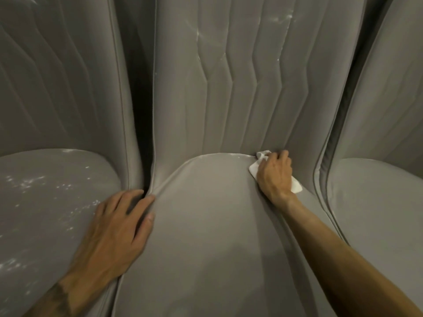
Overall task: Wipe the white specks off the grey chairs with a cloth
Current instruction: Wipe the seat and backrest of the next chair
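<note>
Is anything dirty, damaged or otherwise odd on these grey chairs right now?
White specks lie scattered over the left chair's seat, more streak the middle chair's upper backrest, and a few line the back edge of its seat, beside the cloth under the right hand. No tear shows.

Three grey upholstered chairs stand side by side and fill the view. The middle chair point(206, 225) has a smooth, rounded seat and a tall backrest point(229, 88) stitched in vertical channels that kink in a zigzag partway up. The left chair point(45, 191) stands just beside it, its back stitched in a similar pattern. A narrow dark gap point(139, 110) runs between their backs. The right chair point(377, 202) stands just beside the middle chair on the other side, past a thinner shadowed slit point(343, 99). The light is dim and soft.
</note>
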`<state>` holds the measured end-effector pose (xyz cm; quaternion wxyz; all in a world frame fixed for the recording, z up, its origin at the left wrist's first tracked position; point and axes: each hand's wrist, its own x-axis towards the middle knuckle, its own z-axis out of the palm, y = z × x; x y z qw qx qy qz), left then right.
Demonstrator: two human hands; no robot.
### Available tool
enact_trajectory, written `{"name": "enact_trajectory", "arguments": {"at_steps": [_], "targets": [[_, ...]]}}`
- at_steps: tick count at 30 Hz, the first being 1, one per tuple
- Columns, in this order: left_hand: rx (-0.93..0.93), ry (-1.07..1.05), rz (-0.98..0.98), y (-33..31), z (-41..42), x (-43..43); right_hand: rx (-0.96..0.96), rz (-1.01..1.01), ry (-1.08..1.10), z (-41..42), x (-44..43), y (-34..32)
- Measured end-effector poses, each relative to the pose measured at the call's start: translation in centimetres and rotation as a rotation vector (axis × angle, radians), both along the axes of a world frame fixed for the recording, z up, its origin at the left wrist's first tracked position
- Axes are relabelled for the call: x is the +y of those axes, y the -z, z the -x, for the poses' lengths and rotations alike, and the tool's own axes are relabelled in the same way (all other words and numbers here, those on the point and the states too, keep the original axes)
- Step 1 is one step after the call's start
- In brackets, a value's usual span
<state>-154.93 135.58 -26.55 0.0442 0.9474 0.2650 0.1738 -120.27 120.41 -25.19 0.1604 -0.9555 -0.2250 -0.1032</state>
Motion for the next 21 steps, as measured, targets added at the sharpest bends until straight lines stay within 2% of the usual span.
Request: {"name": "enact_trajectory", "arguments": {"at_steps": [5,11,16,18,21], "targets": [[-0.035,0.005,0.002,0.4,0.0,0.2,0.059,0.025,-0.150,-0.2,2.7,-0.1],[-0.053,0.014,0.010,0.3,0.2,-0.1,0.020,-0.056,-0.386,-1.3,-1.3,-0.7],[-0.045,0.001,0.011,0.2,0.2,-0.1,0.008,-0.200,-0.215,-0.8,0.5,-0.1],[-0.044,0.003,0.010,0.0,0.2,-0.1,0.047,-0.237,-0.264,0.1,2.2,0.0],[-0.036,0.004,0.011,0.0,0.3,-0.1,0.074,-0.142,-0.410,-0.6,2.0,-0.5]]}}
